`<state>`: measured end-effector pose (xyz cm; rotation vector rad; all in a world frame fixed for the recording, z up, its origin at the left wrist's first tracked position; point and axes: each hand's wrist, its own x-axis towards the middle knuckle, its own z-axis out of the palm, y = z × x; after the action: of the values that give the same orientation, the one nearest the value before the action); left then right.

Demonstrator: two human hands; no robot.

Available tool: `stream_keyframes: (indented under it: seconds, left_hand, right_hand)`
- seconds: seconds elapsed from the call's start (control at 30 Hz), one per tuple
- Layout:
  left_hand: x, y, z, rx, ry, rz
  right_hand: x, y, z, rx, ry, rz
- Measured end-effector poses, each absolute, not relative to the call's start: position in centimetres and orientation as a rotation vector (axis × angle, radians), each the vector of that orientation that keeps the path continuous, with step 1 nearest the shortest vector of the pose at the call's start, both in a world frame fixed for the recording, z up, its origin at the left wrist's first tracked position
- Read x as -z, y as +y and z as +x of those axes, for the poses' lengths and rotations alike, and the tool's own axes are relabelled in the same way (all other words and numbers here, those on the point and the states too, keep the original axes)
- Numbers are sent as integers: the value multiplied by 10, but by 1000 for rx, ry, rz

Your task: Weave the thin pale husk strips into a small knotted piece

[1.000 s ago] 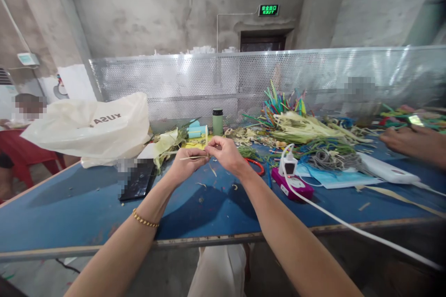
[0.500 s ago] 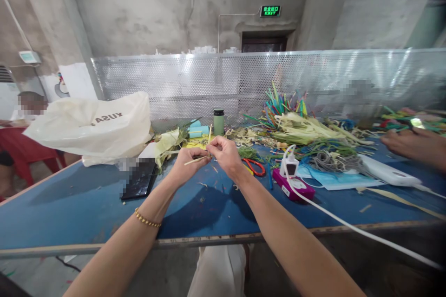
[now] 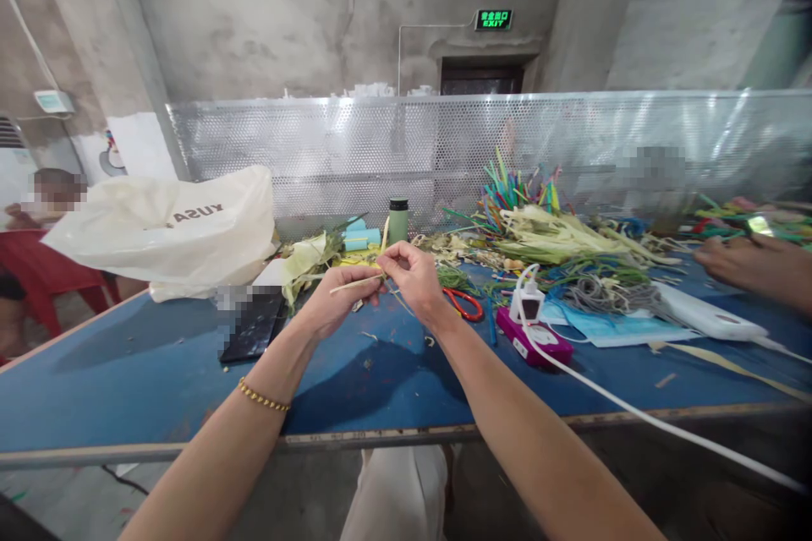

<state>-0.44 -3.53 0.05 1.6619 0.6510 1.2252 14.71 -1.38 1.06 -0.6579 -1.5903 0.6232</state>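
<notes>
Pale strip (image 3: 353, 284) tilted up slightly | thin, straight | left fingers (image 3: 360, 273), right fingers (image 3: 397, 257) pinching it

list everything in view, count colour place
strips: some, cream, in hands
table: one, blue, below
bag: one, cream, left
dark device: one, black, left
bottle: one, green, centre
husks: several, pale green, mostly right
stems: many, multicoloured, behind husks
handle: one, red, centre
socket box: one, magenta, right
charger: one, white, on socket box
cables: two, white, right
mask: one, blue, right
pale device: one, white, right
screen: one, silver, behind table
exit sign: one, green, wall
chair: one, red, left
co-worker's hand: one, right edge
bracelet: one, gold, left wrist
left hand: one, centre
right hand: one, centre
</notes>
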Motion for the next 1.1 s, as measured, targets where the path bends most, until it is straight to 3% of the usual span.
stream_keyframes:
  seconds: [0.13, 0.33, 0.5, 0.7, 0.93, 1.1]
  left_hand:
    - [1, -33, -2, -1304, 695, 1643]
    - [3, -27, -2, -1686, 888, 1645]
    - [3, -29, 1, -1854, 1118, 1851]
    - [5, -29, 3, -1773, 1124, 1901]
    - [6, -26, 2, -1762, 1083, 1807]
    - [7, -27, 3, -1728, 1184, 1881]
  right_hand:
    - [-11, -13, 148, -602, -1616, -695]
    - [-14, -14, 155, -96, -1446, -861]
    - [-7, -19, 141, -385, -1763, -855]
    - [-2, -11, 140, -343, -1768, -903]
    - [-2, -12, 141, -552, -1729, -819]
    - [-3, -13, 142, -421, -1737, -896]
